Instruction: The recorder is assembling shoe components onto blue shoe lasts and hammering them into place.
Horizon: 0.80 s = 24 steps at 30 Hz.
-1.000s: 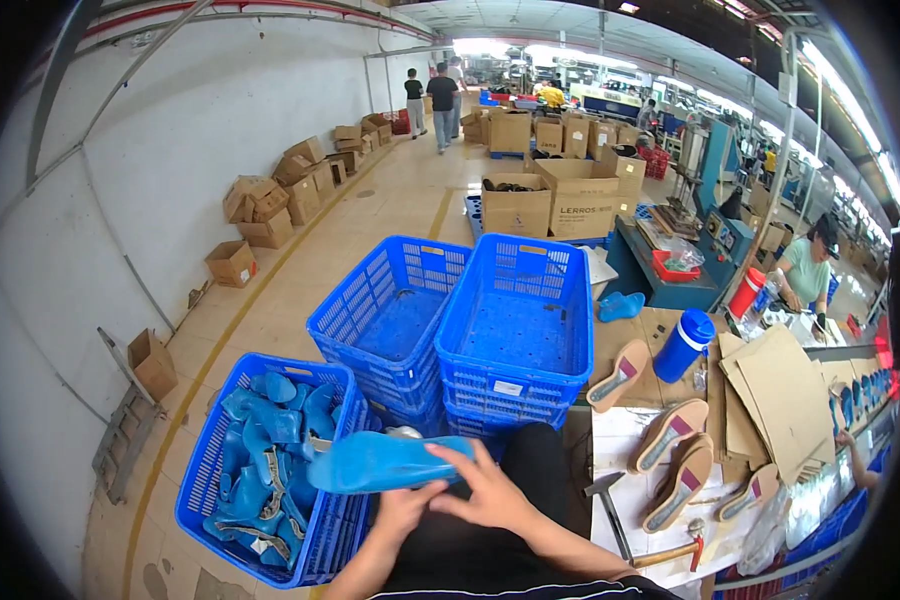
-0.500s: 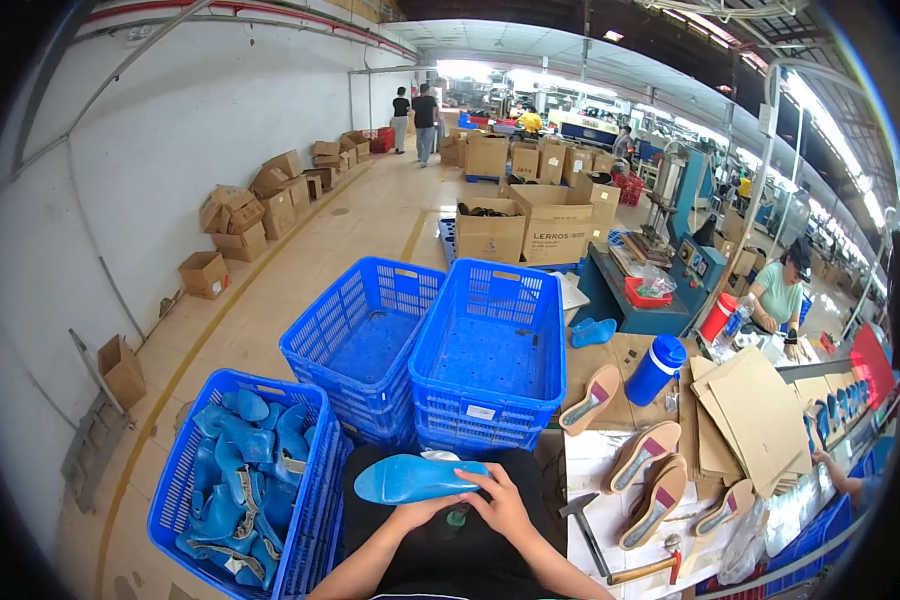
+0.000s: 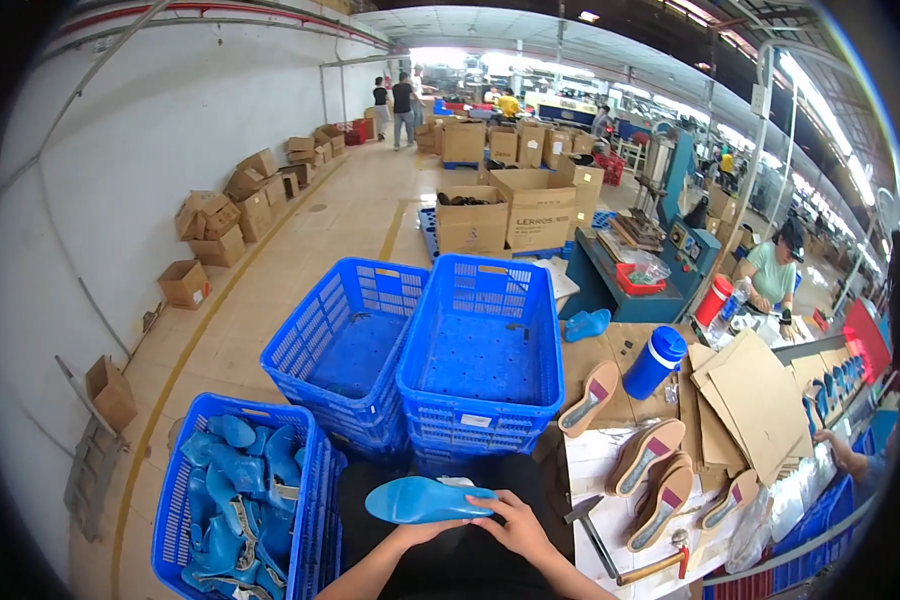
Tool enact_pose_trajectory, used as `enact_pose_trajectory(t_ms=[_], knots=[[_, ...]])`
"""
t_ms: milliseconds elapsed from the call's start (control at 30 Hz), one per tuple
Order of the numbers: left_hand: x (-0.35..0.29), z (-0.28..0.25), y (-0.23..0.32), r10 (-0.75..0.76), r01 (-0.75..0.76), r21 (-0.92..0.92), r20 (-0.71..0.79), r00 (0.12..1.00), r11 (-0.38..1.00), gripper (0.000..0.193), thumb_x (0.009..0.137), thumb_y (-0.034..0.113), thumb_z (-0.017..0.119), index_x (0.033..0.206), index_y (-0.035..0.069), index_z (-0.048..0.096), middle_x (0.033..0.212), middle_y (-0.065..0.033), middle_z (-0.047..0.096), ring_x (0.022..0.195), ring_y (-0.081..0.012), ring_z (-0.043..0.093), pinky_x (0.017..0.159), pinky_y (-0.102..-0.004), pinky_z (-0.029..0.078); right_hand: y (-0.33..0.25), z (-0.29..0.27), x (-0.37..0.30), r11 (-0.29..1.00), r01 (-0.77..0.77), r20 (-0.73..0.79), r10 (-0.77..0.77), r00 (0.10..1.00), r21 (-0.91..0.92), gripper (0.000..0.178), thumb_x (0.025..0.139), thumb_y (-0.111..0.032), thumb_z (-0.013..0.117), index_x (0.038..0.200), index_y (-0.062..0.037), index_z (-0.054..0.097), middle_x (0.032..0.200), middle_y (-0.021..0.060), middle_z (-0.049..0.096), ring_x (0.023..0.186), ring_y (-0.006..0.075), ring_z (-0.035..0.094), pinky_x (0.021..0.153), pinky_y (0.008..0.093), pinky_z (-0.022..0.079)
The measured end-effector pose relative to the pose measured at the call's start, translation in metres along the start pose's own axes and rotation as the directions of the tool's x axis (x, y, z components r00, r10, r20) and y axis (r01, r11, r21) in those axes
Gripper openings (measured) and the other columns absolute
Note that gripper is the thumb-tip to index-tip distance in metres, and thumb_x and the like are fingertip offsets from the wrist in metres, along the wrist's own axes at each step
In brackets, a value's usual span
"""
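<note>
A blue shoe last lies across my lap, its smooth sole face up and its toe to the left. My left hand is closed around it from below, with most of the fingers hidden under it. At the heel end, my right hand grips with its fingers over the edge. Something white shows just behind the last, too covered to name. To my left, a blue crate holds several more blue lasts, some with pale strips on them.
Two stacks of blue crates stand ahead. The bench at right carries several soles, a hammer, a wooden-handled hammer, a blue jug and cardboard sheets. A co-worker sits beyond.
The view has shifted slightly, so the surroundings sit a little differently in the picture. Both hands keep hold of the shoe last, which now appears a bit lower and further right.
</note>
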<state>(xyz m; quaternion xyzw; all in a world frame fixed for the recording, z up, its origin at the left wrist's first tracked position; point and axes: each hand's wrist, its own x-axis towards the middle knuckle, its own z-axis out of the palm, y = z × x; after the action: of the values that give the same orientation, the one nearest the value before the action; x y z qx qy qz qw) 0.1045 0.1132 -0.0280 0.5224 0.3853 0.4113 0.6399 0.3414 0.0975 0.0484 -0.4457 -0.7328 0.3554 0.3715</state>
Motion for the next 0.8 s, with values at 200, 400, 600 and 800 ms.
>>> enact_pose_trajectory(t_ms=[200,400,600,800], knots=[[-0.026,-0.035,-0.05,-0.05,0.036,-0.111,-0.124,0.991,0.993,0.09,0.082,0.01,0.096,0.16,0.01,0.051,0.153,-0.0082,0.061,0.143,-0.0285,0.057,0.122,-0.0465,0.045,0.017,-0.026,0.018,0.992,0.104,0.186,-0.115,0.976,0.065,0.047,0.098,-0.019,0.082,0.144,-0.0188,0.073,0.113,0.0178,0.074,0.1,0.0342,0.074,0.089,0.042,0.06],[-0.043,-0.028,0.062,0.214,-0.405,-0.721,-0.346,0.913,0.562,0.075,0.112,0.028,0.064,0.174,0.016,0.024,0.168,-0.0282,0.043,0.152,-0.0412,0.049,0.128,-0.0602,0.037,0.083,-0.077,0.018,0.963,-0.043,-0.294,-0.038,0.955,-0.264,0.034,0.099,-0.019,0.078,0.131,-0.0083,0.077,0.11,0.0168,0.078,0.111,0.0365,0.073,0.099,0.0457,0.057],[-0.041,-0.026,0.074,0.063,-0.259,-0.426,-0.422,0.904,0.867,0.076,0.107,0.011,0.07,0.17,0.012,0.029,0.162,-0.0311,0.05,0.143,-0.0392,0.059,0.119,-0.0546,0.052,0.144,-0.14,-0.006,0.618,-0.574,-0.716,0.025,0.697,-0.537,0.05,0.093,-0.022,0.081,0.139,-0.0054,0.07,0.141,0.0324,0.061,0.13,0.0507,0.059,0.113,0.0538,0.047],[-0.034,-0.038,0.076,0.008,-0.22,-0.442,-0.434,0.901,0.87,0.067,0.107,0.008,0.068,0.165,0.012,0.036,0.159,-0.0296,0.053,0.144,-0.0373,0.059,0.121,-0.0529,0.049,0.193,-0.151,-0.023,0.364,-0.71,-0.767,-0.019,0.641,-0.602,0.077,0.1,-0.028,0.075,0.163,0.0027,0.043,0.164,0.0459,0.033,0.145,0.0615,0.045,0.121,0.0569,0.041]])
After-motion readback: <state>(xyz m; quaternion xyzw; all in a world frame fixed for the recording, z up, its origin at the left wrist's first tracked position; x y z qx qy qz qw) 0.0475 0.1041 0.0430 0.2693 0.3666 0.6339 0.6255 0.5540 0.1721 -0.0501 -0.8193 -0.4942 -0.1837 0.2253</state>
